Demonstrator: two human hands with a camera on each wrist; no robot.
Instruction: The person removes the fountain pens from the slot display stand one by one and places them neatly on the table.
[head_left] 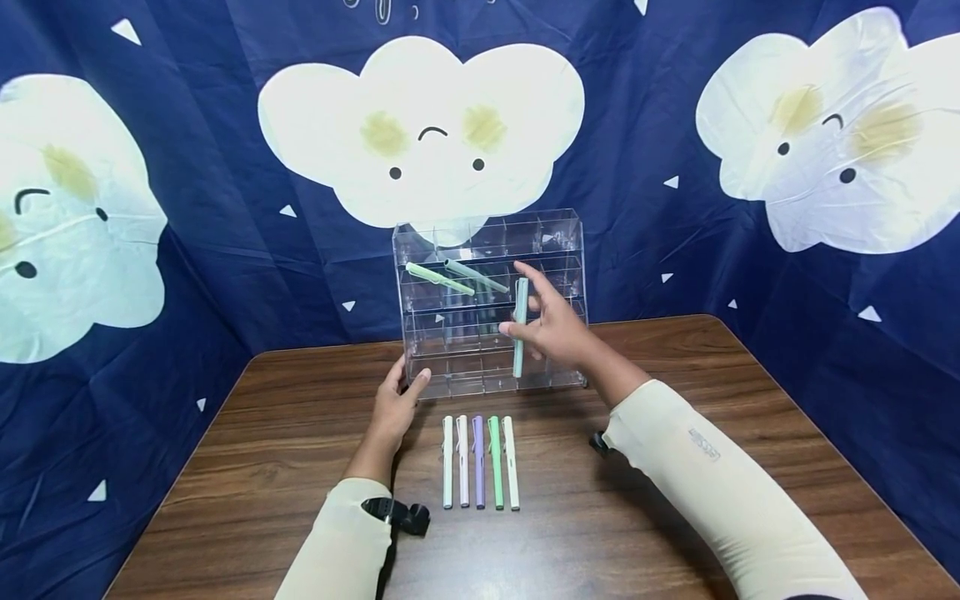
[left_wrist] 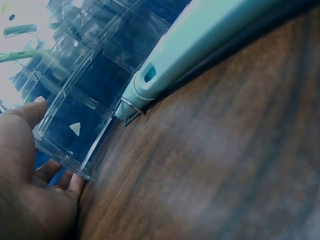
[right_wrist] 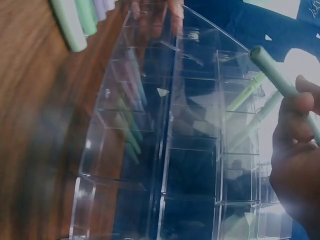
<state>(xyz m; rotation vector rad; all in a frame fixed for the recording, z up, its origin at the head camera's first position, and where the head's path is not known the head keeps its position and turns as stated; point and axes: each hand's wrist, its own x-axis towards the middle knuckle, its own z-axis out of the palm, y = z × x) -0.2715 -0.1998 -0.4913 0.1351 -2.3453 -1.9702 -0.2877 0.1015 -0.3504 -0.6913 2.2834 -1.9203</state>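
Observation:
A clear compartmented display rack [head_left: 457,342] stands upright on the table. My left hand [head_left: 395,402] grips its lower left corner, thumb at the front edge and fingers behind, as the left wrist view shows the hand [left_wrist: 35,185] too. In front of the rack's right half, my right hand [head_left: 558,329] pinches a teal pen [head_left: 519,329] between thumb and fingers, held nearly vertical with the index finger extended upward. A light green pen [head_left: 440,278] and a grey-green pen [head_left: 477,275] lie slanted in an upper tier of the rack.
Before the rack, several capped pens lie side by side on the wooden table [head_left: 300,467]: pale ones, a purple pen [head_left: 479,462] and a green pen [head_left: 496,462]. A dark blue curtain [head_left: 315,275] with cloud prints hangs close behind the rack.

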